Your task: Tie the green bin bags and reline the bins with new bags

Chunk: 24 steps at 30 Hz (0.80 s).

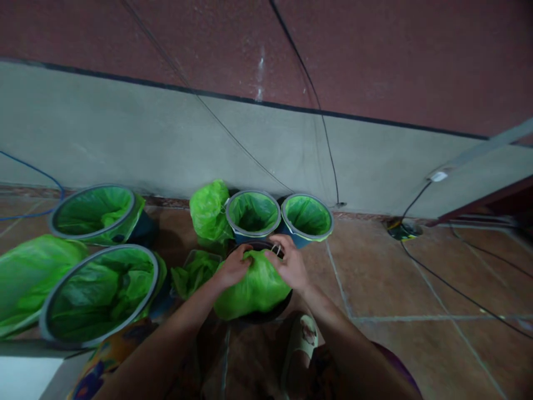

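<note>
Between my hands, a light green plastic bag (254,289) bulges up out of a dark round bin (270,315) on the floor. My left hand (236,268) has its fingers curled over the bag's far left edge. My right hand (292,265) grips the far right side of the same bag, thumb against the plastic and fingers bent over the dark rim. A small pale loop, perhaps a ring, shows at the right fingers; I cannot tell which. The bin's inside is mostly hidden by the bag.
Beyond my hands, two green-lined bins (253,233) (307,236) stand against the wall, beside a stuffed green bag (209,211). At left are larger lined bins (156,272) (145,225) and a small tub of green plastic (197,272). Cables (458,303) cross the tiles.
</note>
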### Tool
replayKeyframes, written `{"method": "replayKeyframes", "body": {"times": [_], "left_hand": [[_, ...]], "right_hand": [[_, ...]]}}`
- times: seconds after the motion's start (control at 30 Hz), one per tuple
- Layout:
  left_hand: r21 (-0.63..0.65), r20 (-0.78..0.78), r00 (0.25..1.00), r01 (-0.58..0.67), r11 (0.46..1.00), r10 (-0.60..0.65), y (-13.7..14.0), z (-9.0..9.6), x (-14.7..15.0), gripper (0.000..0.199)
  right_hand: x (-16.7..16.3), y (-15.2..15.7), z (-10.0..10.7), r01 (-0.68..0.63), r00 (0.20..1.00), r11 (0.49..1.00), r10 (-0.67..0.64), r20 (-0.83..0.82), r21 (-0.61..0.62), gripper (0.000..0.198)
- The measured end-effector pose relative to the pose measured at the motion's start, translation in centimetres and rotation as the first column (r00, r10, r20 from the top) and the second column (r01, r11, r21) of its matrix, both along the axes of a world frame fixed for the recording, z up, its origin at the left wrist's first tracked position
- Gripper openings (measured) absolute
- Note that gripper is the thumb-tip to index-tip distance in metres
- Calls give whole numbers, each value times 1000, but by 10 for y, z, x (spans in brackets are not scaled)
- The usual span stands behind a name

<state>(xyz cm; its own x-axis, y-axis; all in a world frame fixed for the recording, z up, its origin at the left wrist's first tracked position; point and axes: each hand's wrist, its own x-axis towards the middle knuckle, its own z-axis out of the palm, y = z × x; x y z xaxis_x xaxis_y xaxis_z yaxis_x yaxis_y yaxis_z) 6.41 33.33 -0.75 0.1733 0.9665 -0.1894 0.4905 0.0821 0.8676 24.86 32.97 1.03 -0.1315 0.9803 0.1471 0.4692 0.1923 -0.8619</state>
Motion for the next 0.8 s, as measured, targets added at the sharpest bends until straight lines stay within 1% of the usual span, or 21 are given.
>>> {"method": "replayKeyframes", "body": {"times": [0.03,0.07,0.1,0.13,0.17,0.2,0.23,0.3,0.37,0.4,0.43,0.47,0.5,0.53,0.57,0.6,0.63,0.67,0.7,0.73,0.8], "left_hand": [[-48,15,998,-65,997,65,1,-3,1,39],[-102,39,992,-114,988,118,2,-5,2,42],[-167,71,985,-146,975,159,3,-6,2,45],[-237,105,976,-163,958,192,3,-6,3,49],[-308,133,965,-177,935,226,4,-5,3,53],[-383,154,954,-184,905,259,5,-4,4,56],[-452,166,941,-192,871,294,6,-2,4,59],[-559,195,919,-182,809,342,7,1,4,63],[-619,252,900,-133,774,356,7,4,2,64],[-619,288,895,-99,779,342,7,6,1,63],[-588,317,894,-78,805,318,7,8,0,61],[-520,334,900,-70,851,278,7,10,-2,59],[-414,332,917,-70,908,222,7,12,-4,57],[-273,306,941,-61,960,147,6,15,-6,55],[-114,254,966,-29,993,58,6,18,-7,55],[31,176,984,37,999,-42,4,21,-9,57],[140,83,986,133,981,-146,3,24,-10,60],[205,-11,971,237,950,-239,1,26,-10,64],[238,-97,947,320,917,-305,-1,27,-10,66],[249,-173,925,374,893,-339,-3,27,-10,66],[241,-290,898,402,883,-330,-7,23,-9,58]], "right_hand": [[-1,-4,5,-98,992,992,91,86,81,50],[-3,-8,8,-204,969,972,183,166,118,60],[-5,-14,10,-294,935,949,261,241,113,68],[-9,-19,10,-351,900,933,311,306,84,73],[-13,-23,7,-376,870,926,335,361,46,75],[-17,-27,4,-383,845,924,347,407,7,72],[-20,-30,0,-381,826,924,352,439,-24,66],[-24,-32,-7,-374,813,926,357,459,-58,52],[-25,-31,-11,-360,828,930,353,436,-70,47],[-24,-29,-12,-342,841,936,343,418,-79,47],[-23,-28,-12,-318,856,943,329,398,-96,48],[-21,-26,-12,-288,871,950,312,378,-120,48],[-19,-23,-11,-255,888,956,291,355,-144,47],[-18,-21,-12,-221,909,962,262,324,-161,46],[-16,-18,-13,-186,932,968,228,282,-167,44],[-15,-14,-14,-155,954,974,191,230,-163,42],[-13,-11,-16,-131,974,980,156,167,-152,40],[-13,-7,-19,-116,986,983,131,100,-144,37],[-12,-4,-23,-110,992,983,117,37,-144,34],[-12,-1,-26,-107,994,982,106,-15,-153,30],[-12,3,-34,-87,994,979,73,-81,-186,26]]}}
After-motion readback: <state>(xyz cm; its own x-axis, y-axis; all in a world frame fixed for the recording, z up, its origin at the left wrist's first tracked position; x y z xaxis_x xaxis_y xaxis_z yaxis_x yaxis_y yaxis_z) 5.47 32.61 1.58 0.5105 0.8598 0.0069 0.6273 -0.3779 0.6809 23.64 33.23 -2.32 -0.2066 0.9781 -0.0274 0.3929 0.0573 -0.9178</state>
